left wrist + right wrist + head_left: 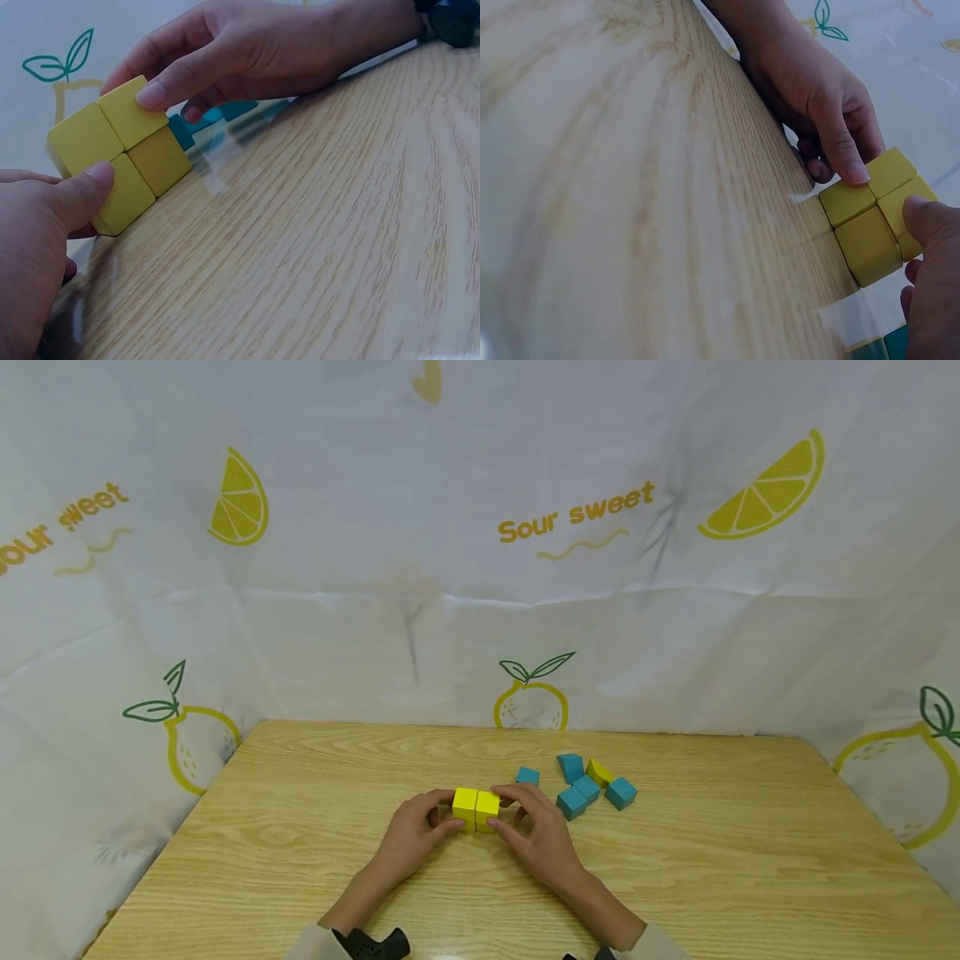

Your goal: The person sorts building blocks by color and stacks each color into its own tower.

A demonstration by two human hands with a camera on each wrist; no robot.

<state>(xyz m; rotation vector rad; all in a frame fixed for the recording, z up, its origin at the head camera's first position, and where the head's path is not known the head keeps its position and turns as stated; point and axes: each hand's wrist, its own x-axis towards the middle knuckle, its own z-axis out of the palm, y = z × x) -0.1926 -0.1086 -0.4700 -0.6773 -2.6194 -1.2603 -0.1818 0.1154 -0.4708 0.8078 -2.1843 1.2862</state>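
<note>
Several yellow cubes (pixel 465 802) form a block two wide and two high on the table (pixel 315 827). My left hand (pixel 411 835) holds the left column of the block, its thumb on the front face near the seam between the lower and upper cubes in the left wrist view. From the other side, my right hand (pixel 542 837) pinches the upper right yellow cube (pixel 135 112), thumb in front and fingers behind. The lower right yellow cube (pixel 868 246) sits on the wood under it. Narrow seams show between the cubes.
Beyond my right hand lie several blue cubes (pixel 620 792), a blue wedge-like block (pixel 570 767) and a yellow triangular block (pixel 599 772). Another blue block (pixel 528 775) is partly hidden behind the right hand. A white lemon-print cloth (pixel 360 643) hangs around the table.
</note>
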